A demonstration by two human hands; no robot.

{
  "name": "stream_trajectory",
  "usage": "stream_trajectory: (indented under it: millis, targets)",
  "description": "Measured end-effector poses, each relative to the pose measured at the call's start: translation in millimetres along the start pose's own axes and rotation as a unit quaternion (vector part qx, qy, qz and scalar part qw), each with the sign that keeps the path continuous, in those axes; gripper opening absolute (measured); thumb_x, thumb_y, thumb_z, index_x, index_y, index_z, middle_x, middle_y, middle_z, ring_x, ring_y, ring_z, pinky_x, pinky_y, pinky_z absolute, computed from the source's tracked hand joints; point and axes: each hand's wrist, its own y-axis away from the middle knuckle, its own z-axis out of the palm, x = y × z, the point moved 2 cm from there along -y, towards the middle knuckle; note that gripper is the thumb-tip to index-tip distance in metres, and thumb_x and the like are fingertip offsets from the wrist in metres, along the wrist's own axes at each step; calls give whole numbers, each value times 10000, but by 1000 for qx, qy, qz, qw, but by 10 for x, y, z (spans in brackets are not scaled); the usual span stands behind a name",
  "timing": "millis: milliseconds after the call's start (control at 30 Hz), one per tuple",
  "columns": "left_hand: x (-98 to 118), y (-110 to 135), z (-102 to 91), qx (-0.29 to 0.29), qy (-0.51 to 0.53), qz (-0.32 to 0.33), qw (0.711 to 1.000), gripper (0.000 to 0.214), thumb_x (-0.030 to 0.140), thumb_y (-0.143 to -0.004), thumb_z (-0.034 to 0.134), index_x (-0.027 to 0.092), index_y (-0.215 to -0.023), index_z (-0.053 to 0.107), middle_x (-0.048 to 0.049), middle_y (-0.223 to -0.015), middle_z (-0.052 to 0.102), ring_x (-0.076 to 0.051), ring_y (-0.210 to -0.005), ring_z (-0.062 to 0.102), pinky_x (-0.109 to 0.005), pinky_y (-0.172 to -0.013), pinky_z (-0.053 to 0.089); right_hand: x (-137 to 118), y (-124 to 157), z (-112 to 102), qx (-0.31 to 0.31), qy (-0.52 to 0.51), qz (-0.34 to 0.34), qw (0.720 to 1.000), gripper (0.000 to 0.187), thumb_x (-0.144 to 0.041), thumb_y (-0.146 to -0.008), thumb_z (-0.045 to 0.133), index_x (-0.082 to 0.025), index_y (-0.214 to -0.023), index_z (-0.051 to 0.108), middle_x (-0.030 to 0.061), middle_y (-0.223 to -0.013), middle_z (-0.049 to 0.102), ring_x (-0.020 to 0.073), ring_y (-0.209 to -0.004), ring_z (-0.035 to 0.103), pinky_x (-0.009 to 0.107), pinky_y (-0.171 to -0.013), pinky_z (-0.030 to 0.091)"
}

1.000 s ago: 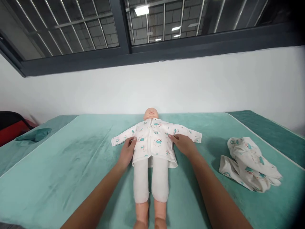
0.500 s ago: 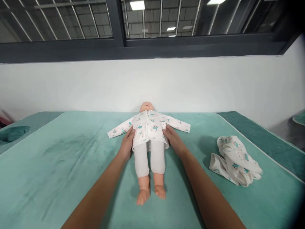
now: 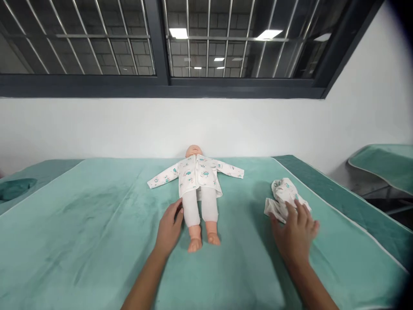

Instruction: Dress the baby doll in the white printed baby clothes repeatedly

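Note:
A baby doll (image 3: pixel 209 209) lies on its back on the green padded surface, head toward the wall and feet toward me. It wears a white printed jacket (image 3: pixel 200 174) with the sleeves spread out to both sides. My left hand (image 3: pixel 170 226) rests beside the doll's leg at the jacket's lower edge, fingers loosely curved and holding nothing visible. Over on the right, my right hand (image 3: pixel 295 232) is spread open at a crumpled white printed garment (image 3: pixel 284 191). Its fingers overlap the cloth's near side; whether they touch it I cannot tell.
The green padded surface (image 3: pixel 106 241) runs up to a white wall (image 3: pixel 129 127). Above is a dark-framed window (image 3: pixel 238 88) with metal bars. A round hole (image 3: pixel 16 189) shows at the left, and another green padded piece (image 3: pixel 387 165) stands at the far right.
My right hand has left the doll's side and moved right to the crumpled garment. My left hand has slid down from the jacket toward the leg. The view has tilted up and shifted right.

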Motion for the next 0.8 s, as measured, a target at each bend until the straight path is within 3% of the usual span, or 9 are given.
stream_trajectory:
  millis: [133,233,300,367,433,500,600,700,800]
  targets:
    - [74,139,-9,10,-33,39,999,370,328,-975,381,242,-1301,534,-80,-1288,581,-220,-1200,527,-418,-1038,402,382,-169,7,-53,-70,103,991,753,-540,-756,584,-65,-1329,471,266,-1363,482,394,-1288,424,534,-1024,353]
    - [143,292,-26,16,-27,55,998,340,322,-977,384,238,-1262,551,-84,-1268,567,-215,-1198,519,-416,-1042,405,358,-374,141,-76,-166,220,958,811,-524,-641,693,-83,-1296,505,225,-1238,578,364,-1135,536,476,-934,440]
    - [181,404,-19,7,-13,59,998,338,327,-976,396,246,-1267,548,-84,-1309,531,-210,-1232,495,-413,-1066,391,167,-448,194,-106,-290,316,897,818,-488,-572,772,-114,-1257,530,177,-1160,628,303,-955,617,405,-804,502]
    - [213,503,2,-9,-2,54,998,337,340,-972,415,258,-1268,555,-78,-1364,486,-209,-1275,463,-414,-1093,371,-165,-456,190,-180,-443,348,807,761,-456,-564,811,-140,-1210,560,132,-1109,661,245,-825,646,339,-698,514]
    - [258,574,22,-17,12,42,999,329,354,-967,431,262,-1248,576,-74,-1385,469,-213,-1298,447,-418,-1108,359,-569,-404,109,-273,-549,318,723,659,-435,-619,803,-163,-1177,585,99,-1085,682,222,-807,655,308,-675,505]
    - [341,614,16,-10,37,29,999,332,363,-965,438,260,-1251,573,-77,-1371,487,-217,-1296,454,-422,-1108,361,-949,-318,-33,-352,-578,264,688,584,-410,-678,779,-187,-1182,585,71,-1057,693,214,-823,653,295,-684,494]
    - [572,641,-63,4,75,30,997,423,377,-950,477,281,-1362,468,-76,-1406,472,-225,-1324,435,-428,-1120,350,-1397,-216,-295,-425,-556,109,706,438,-330,-763,722,-227,-1169,593,50,-1107,670,218,-945,628,313,-788,486]
    - [878,658,-188,-13,65,47,997,649,393,-900,569,338,-1481,285,-68,-1513,347,-252,-1405,333,-434,-1141,324,-1672,-205,-565,-395,-540,-78,739,208,-202,-826,616,-241,-1029,634,66,-1181,623,230,-1075,582,345,-873,468]
    - [1130,642,-276,-43,35,68,996,738,369,-855,629,385,-1491,256,-44,-1563,253,-274,-1438,276,-426,-1135,336,-1827,-241,-771,-352,-520,-221,746,232,-54,-820,505,-243,-882,623,65,-1167,610,218,-1070,580,367,-876,461]
